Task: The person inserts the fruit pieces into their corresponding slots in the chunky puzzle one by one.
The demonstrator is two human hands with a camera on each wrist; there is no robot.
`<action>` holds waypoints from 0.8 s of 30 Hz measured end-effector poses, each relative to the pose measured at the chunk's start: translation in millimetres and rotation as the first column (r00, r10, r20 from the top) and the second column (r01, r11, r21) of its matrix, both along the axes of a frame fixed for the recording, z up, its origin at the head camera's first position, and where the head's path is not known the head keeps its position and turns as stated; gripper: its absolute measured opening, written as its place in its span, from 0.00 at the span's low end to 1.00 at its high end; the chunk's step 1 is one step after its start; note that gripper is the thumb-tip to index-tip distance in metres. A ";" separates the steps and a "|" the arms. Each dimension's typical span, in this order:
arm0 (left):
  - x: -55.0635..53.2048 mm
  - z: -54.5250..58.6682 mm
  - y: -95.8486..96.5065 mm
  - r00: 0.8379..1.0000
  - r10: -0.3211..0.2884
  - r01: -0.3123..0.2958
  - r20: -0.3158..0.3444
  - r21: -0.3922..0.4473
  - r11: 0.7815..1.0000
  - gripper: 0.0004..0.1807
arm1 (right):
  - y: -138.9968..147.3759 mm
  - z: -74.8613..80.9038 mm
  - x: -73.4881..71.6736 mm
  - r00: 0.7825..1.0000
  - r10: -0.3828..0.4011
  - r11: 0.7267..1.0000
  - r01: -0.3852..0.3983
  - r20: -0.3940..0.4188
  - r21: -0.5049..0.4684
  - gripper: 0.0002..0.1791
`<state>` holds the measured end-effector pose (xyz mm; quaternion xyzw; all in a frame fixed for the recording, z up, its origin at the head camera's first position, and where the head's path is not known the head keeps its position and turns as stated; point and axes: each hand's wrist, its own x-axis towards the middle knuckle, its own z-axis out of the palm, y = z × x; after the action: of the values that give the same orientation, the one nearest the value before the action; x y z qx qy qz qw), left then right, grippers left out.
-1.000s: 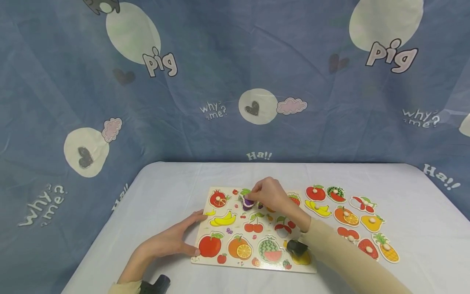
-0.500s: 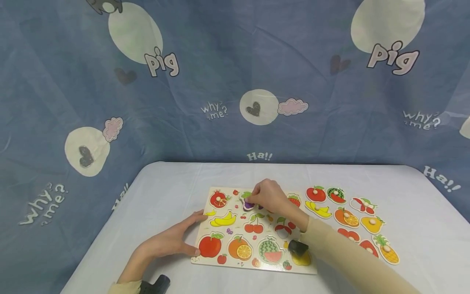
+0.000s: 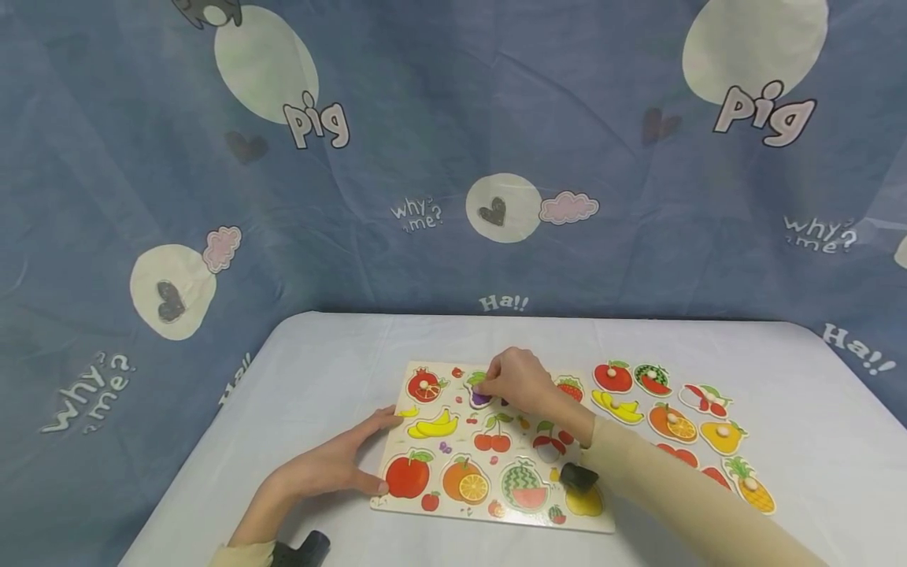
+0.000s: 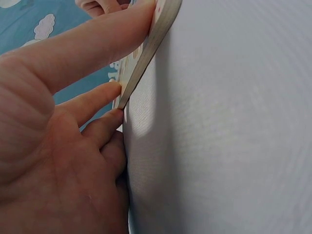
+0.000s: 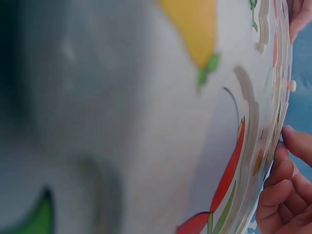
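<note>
The left hand [image 3: 319, 468] lies nearest, thumb and index spread wide apart against the left side of the board [image 3: 462, 445]; it braces rather than grips. Ahead and to the right of those fingertips, the right hand [image 3: 520, 382] bends down, thumb and fingers drawn together in a pinch on the purple fruit piece [image 3: 479, 398], which sits directly under the fingertips in the board's far row.

Compared with a second ago, the piece lies flatter and less of its pale edge shows; the fingers barely shift. I judge it nearly or fully seated in its outline, though the fingers hide too much to be sure. The right sleeve [image 3: 666, 496] now also covers more of two red pieces beneath it.

Farther to the right of the pinching fingers lie loose pieces, among them the apple piece [image 3: 613, 378], the banana piece [image 3: 618, 405] and the pineapple piece [image 3: 755, 492].

The left wrist view adds what the head view lacks: the board's side edge [image 4: 156, 39], thumb and fingertips touching it, the lower fingers folded beside the table. The right wrist view shows a round knob [image 5: 292, 86] standing up between the two hands' fingers; what the pinch holds cannot be made out there.
</note>
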<state>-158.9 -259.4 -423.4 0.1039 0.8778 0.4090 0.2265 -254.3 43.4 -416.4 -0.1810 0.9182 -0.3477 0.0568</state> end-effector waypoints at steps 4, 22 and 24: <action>0.0 -0.2 0.9 1.000 0.004 -0.004 0.004 -0.004 1.000 0.51 | 0.7 -1.6 0.2 1.000 0.003 1.000 -0.003 0.010 0.010 0.13; 0.2 2.3 1.8 1.000 0.014 -0.014 0.017 -0.011 1.000 0.51 | 6.3 0.5 -1.3 0.995 0.097 0.995 -0.096 0.040 -0.011 0.03; 0.2 2.4 1.6 1.000 0.016 -0.016 0.015 -0.014 1.000 0.51 | 6.7 1.8 -1.3 0.993 0.109 0.994 -0.109 0.038 -0.019 0.03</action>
<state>-158.7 -257.8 -421.0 0.0923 0.8798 0.4053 0.2307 -255.6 50.0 -414.6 -0.2243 0.9026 -0.3555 0.0922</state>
